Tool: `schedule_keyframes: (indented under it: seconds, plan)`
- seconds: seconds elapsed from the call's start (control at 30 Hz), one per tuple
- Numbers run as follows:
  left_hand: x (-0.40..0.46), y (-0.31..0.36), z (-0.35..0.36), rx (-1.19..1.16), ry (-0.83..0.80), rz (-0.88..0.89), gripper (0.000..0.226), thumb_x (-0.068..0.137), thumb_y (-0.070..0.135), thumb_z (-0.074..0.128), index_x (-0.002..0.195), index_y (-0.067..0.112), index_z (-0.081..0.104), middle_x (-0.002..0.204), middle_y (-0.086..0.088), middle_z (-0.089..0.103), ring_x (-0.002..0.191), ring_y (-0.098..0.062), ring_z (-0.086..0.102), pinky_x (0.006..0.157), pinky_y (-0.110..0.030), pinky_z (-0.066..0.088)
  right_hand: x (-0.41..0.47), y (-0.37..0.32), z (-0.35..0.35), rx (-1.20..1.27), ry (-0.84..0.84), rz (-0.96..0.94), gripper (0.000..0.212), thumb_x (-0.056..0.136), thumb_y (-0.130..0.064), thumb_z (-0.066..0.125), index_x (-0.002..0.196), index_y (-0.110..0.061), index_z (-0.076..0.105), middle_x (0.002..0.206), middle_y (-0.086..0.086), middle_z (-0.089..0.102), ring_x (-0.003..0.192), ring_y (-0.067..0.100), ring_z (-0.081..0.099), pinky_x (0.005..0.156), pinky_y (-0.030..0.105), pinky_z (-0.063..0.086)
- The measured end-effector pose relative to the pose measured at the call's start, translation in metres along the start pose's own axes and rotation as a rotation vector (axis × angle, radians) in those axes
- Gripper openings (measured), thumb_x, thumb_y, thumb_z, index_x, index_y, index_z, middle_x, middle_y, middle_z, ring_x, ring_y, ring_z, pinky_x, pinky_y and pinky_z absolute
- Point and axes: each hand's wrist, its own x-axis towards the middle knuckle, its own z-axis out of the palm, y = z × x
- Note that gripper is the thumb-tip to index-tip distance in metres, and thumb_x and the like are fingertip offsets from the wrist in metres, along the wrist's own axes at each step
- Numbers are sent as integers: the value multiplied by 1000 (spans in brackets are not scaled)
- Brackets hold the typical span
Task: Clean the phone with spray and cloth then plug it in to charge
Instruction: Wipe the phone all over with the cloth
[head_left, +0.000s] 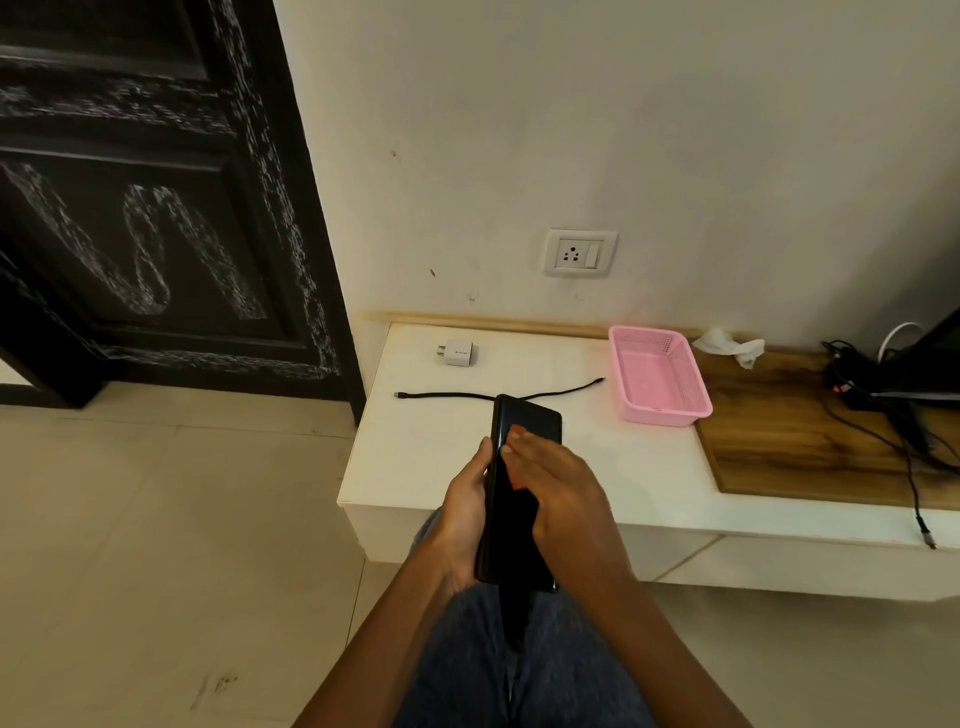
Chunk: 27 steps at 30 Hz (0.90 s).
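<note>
I see the black phone (519, 499) held upright-lengthwise above the near edge of the white bench (441, 467), over my lap. My left hand (465, 512) has its grip curled round the phone's left edge, thumb along the side. My right hand (558, 488) lies across the screen with fingers nearly straight, pressing a reddish-orange cloth (517, 457) of which only small parts show beneath the fingers. Beyond the phone, a black charging cable (447, 396) lies stretched across the bench; farther beyond, to the phone's left, lies a white charger adapter (460, 353). Above that, on the wall, is a socket (579, 253). Right of the phone stands a pink basket (657, 376), with a crumpled white tissue (730, 345) behind it.
</note>
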Motion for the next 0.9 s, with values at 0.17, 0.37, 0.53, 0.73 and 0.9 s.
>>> schedule_keyframes:
  seconds: [0.17,0.37,0.53,0.73,0.9]
  plan:
    - [1,-1,-5,24,-36,-1,57,87,55,51,113,8,71,103,-14,71,95,-28,68,81,-34,56,-1,5,-6,34,-63,-37,43,64,17,72,104,3,69,112,17,67,105,33,63,91,47,49]
    - [0,0,-1,118,-41,-1,59,89,60,44,110,13,73,98,-14,73,86,-27,71,70,-33,58,9,15,-13,2,37,15,37,63,20,67,98,7,70,105,23,67,98,38,65,90,50,47]
    - [2,-1,-4,61,-60,11,59,83,56,54,114,7,70,103,-16,71,94,-28,69,81,-35,55,-2,6,-9,32,-47,-53,35,69,12,64,103,3,70,109,17,68,102,32,64,90,45,50]
    - [-1,3,0,113,-52,0,60,89,60,43,109,13,73,96,-14,74,82,-25,71,69,-32,58,8,20,-17,7,-7,47,39,64,19,72,101,7,68,107,24,66,100,38,63,92,45,45]
    - [2,3,-5,15,-59,35,57,82,54,54,105,6,73,92,-16,72,85,-27,71,76,-33,57,-5,0,-5,18,-64,-67,47,59,18,77,103,1,69,108,15,69,100,31,65,88,43,51]
